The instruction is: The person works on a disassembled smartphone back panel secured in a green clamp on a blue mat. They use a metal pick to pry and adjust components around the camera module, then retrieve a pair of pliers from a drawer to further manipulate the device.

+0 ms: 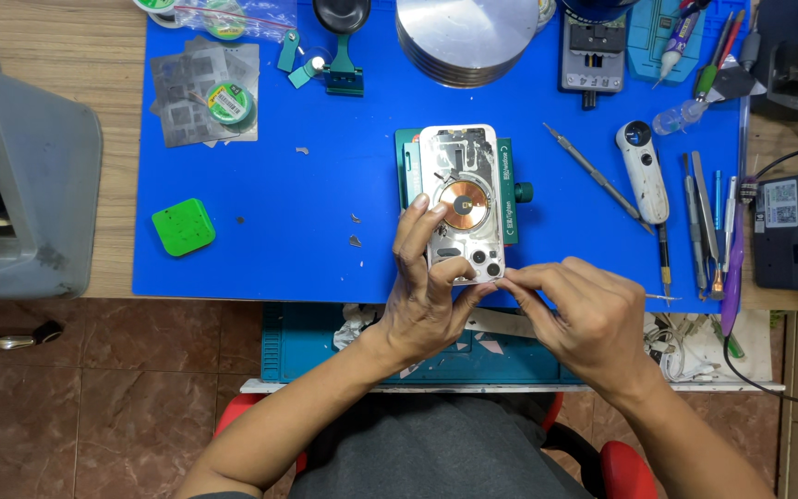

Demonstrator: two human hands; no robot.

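1. A white phone back housing [459, 199] with a copper-coloured coil lay face up in a green clamp holder [508, 189] on the blue mat [344, 185].
2. The left hand [427, 291] rested on the housing's near left side, fingers spread narrowly along its edge, thumb against the near corner.
3. The right hand [584, 310] sat just right of the housing's near corner, thumb and forefinger pinched together; whether they held anything could not be told.
4. Left of the housing, well apart, lay a green square block [183, 226].
5. Right of the housing lay a white handheld tool [644, 169] and a row of screwdrivers and tweezers [704, 222].
6. Beyond the housing stood a round metal disc [459, 37].
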